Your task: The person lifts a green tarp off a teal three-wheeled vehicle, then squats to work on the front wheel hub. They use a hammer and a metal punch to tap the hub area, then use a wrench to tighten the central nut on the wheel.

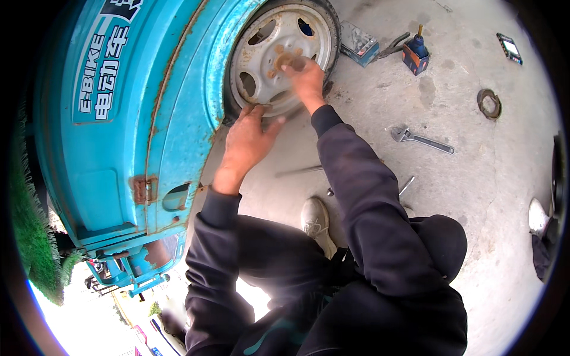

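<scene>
A white steel wheel (238, 62) with rust around its hub and a black tyre stands under the turquoise vehicle body (133, 124). My right hand (306, 83) is at the rusty hub (285, 59), its fingers closed; the thing pinched there is too blurred and covered to make out. At the wheel's near edge, my left hand (248, 141) has its fingers apart, and the fingertips reach the rim. I cannot tell whether they press on it. Nothing shows in the left palm.
Right of the wheel lie a flat box (359, 44), black-handled pliers (393, 46), a small box with a blue bottle (415, 54), an adjustable wrench (423, 140), a metal ring (489, 104) and a phone-like device (510, 47). Another person's shoe (538, 217) is at far right.
</scene>
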The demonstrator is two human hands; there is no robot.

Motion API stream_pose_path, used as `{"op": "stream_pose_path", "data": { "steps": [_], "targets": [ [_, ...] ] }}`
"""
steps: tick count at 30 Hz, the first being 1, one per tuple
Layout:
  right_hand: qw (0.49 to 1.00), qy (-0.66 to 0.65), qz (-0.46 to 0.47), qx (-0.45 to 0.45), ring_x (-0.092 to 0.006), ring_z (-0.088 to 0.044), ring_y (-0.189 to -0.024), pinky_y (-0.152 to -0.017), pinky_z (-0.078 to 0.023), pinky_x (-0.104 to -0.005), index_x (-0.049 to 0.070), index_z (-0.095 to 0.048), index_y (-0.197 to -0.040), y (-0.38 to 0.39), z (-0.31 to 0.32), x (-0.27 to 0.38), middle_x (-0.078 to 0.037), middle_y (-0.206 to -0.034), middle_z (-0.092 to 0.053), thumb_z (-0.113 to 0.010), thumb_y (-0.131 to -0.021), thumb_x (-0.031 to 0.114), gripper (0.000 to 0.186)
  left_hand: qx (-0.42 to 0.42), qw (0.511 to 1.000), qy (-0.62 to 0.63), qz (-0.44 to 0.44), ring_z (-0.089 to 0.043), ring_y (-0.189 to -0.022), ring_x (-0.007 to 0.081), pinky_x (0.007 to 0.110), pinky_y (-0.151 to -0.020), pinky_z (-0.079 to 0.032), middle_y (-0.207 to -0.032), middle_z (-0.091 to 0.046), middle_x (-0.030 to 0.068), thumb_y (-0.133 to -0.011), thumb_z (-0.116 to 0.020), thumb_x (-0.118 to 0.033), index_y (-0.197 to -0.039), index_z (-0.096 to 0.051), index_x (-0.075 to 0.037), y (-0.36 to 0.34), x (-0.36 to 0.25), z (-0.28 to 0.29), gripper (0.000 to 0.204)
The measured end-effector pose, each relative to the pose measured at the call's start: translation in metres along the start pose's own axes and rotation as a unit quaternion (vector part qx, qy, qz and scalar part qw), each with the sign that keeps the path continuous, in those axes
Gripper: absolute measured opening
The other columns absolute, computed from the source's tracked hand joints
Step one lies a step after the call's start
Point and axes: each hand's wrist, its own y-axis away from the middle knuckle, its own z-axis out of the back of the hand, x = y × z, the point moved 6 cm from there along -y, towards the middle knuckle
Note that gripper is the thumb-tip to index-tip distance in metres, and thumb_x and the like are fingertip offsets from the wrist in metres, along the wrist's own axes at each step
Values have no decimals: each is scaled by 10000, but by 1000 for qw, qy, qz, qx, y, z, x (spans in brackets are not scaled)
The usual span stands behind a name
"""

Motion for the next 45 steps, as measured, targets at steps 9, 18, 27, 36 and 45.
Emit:
{"op": "stream_pose_path", "data": {
  "steps": [9,18,27,36,45],
  "targets": [
    [985,53,140,-79,-430,-628,-840,-756,-509,-473,-29,-647,-943,2,-1,18,-225,-904,-640,-828,-721,150,338,10,1000,-11,-12,-624,-1081,372,444,-905,-503,-1241,-604,165,-880,-679,-374,-1182,-644,-22,5,-5,2,465],
    [977,68,191,-70,-337,-697,-860,-763,-543,-387,3,-678,-1026,0,1,7,-206,-957,-682,-782,-791,150,297,0,998,3,-70,-657,-970,323,399,-809,-517,-1158,-622,197,-912,-690,-323,-1185,-637,36,-3,8,0,453],
    [940,231,244,-52,-423,-645,-839,-730,-527,-482,-13,-617,-936,7,-14,21,-220,-937,-647,-740,-786,91,220,4,995,18,-93,-644,-966,364,412,-833,-506,-1173,-616,204,-916,-683,-337,-1189,-631,21,6,40,-6,453],
    [966,133,182,-126,-459,-606,-945,-832,-512,-483,-9,-554,-1187,47,19,-8,-245,-1050,-599,-751,-801,126,455,71,982,98,-143,-626,-1047,221,336,-916,-479,-1139,-638,147,-966,-655,-242,-1237,-609,32,-12,26,-25,388],
    [877,451,-39,-159,-423,-624,-953,-760,-529,-497,31,-513,-1254,230,189,-146,-224,-1069,-584,-642,-905,187,403,91,964,140,-208,-659,-1014,328,391,-829,-509,-1146,-634,212,-935,-659,-358,-1179,-636,41,-18,-17,-46,468]
  ]
}}
